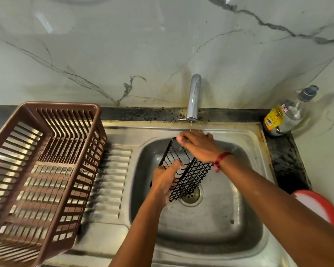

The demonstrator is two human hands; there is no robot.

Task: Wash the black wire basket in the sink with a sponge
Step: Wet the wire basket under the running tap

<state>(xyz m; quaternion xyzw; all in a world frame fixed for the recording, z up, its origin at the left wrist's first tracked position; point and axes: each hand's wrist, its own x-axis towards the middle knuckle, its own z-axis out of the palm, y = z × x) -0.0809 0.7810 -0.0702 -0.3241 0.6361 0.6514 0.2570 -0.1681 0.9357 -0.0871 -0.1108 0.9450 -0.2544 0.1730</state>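
Observation:
A black wire basket (191,177) is held tilted over the steel sink (243,135), above the drain. My left hand (167,182) grips its near left side, thumb over the rim. My right hand (198,145) grips its far end, right under the tap (194,97). A thin thread of water falls from the spout onto that hand. No sponge is visible in either hand or anywhere in view.
A brown plastic dish rack (41,170) stands on the ribbed drainboard (112,182) at the left. A clear bottle with a yellow label (285,114) sits at the back right corner. A red and white lid or plate (318,207) lies at the right edge.

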